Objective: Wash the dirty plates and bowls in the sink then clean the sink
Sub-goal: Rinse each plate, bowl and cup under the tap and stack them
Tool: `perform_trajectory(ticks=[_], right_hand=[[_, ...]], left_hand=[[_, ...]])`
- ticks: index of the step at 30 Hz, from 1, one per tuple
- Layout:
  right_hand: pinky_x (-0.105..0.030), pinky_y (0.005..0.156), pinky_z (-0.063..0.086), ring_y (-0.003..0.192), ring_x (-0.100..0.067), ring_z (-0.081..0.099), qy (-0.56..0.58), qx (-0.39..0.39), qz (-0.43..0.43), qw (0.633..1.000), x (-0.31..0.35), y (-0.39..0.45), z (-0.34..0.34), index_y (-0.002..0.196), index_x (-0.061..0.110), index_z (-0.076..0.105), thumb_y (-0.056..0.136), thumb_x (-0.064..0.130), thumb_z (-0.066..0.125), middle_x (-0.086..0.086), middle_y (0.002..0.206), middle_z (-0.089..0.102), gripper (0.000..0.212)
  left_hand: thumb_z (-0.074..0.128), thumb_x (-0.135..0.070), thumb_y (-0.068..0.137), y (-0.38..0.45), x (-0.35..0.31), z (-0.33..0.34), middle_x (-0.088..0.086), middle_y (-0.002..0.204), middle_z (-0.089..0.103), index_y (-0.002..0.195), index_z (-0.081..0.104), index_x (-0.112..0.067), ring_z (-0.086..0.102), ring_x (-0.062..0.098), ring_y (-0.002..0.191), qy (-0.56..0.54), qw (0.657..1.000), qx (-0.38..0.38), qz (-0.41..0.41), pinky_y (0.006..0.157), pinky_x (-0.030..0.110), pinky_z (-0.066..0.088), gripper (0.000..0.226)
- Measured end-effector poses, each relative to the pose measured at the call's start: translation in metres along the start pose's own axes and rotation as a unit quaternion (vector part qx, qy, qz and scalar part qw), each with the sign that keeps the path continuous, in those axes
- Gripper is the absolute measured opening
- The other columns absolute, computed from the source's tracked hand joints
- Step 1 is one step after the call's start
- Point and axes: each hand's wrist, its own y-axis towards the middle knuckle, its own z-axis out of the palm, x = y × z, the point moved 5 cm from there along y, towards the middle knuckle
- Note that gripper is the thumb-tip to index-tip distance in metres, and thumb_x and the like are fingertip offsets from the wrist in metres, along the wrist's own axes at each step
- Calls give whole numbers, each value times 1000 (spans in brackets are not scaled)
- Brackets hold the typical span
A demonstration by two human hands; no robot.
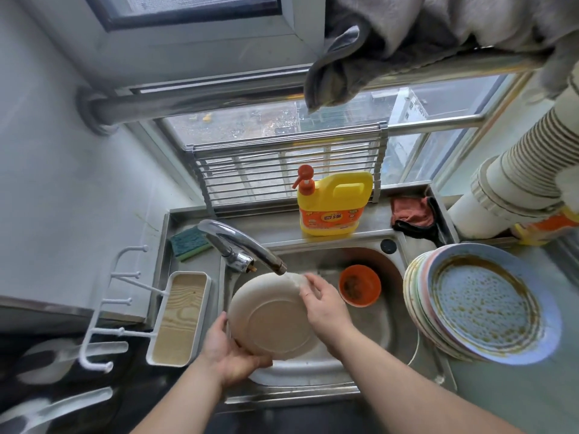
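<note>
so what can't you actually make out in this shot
Head view, the only one:
- Front of the beige plate: turned away, only its underside shows.
- Plates under the blue plate: only their edges show, so whether they are dirty is hidden.
- Sink drain: covered by the plate and both hands.
- Detergent bottle label: too small to read.
- White shapes at bottom left: cut off by the edge.
</note>
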Motion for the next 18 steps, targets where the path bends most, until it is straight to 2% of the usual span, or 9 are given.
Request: perform_trajectory(ticks=[3,5,7,9,11,13,15,16,18], right_hand=[[-41,97,55,109,-10,66,-14,9,-37,999,31,4,1,120,45,68,90,71,49,15,114,72,44],[-41,86,54,94,-13,66,10,-4,-58,998,47,2,-10,101,39,71,92,64,50,13,95,73,34],[-41,78,49,81,-16,62,41,-18,-53,998,50,1,-26,85,27,69,96,58,51,12,77,67,38],[-38,82,50,89,-17,65,77,-42,-7,996,32,3,-47,84,21,74,104,44,56,10,85,72,36],[-37,90,54,102,-22,69,119,-58,35,991,9,-2,-70,99,21,79,105,28,60,-1,106,77,21],[-40,91,58,109,-25,70,188,-45,80,978,-9,-14,-87,129,17,71,105,20,60,-7,128,72,27],[-36,83,58,110,-20,67,256,-28,117,959,-22,-28,-98,160,17,40,104,19,59,-4,155,51,58],[-34,80,56,110,-15,64,261,-33,131,956,-31,-33,-103,167,20,22,105,20,59,-1,161,40,72],[-45,93,56,126,-21,56,254,-42,158,953,-46,-42,-107,168,28,-3,105,28,62,-3,170,25,90]], left_hand=[[55,-47,96,-6,-3,3,36,144,48,140,44,3,40,64,134,-15,1000,10,8,114,78,26,68],[49,-32,95,-8,-4,11,37,149,44,144,44,5,38,65,136,-26,1000,10,13,103,78,42,61],[42,-15,90,-12,-1,23,42,150,40,143,43,11,37,66,137,-36,999,8,11,89,74,54,59],[34,-3,83,-11,3,36,45,146,42,145,37,20,41,61,138,-18,1000,14,-1,109,67,46,67],[33,5,70,-8,9,52,42,145,48,147,39,21,44,54,140,42,999,33,-5,123,54,34,79],[33,10,57,-6,17,69,39,143,53,144,47,18,47,52,139,103,993,54,7,121,53,35,88],[29,10,57,-1,24,81,38,140,57,139,53,16,52,53,133,162,985,57,22,115,56,40,86],[27,10,57,1,26,85,37,138,58,138,55,14,54,53,131,193,979,54,34,114,56,42,85],[28,12,56,4,28,91,31,130,65,135,59,7,61,51,122,245,966,47,67,106,55,52,85]])
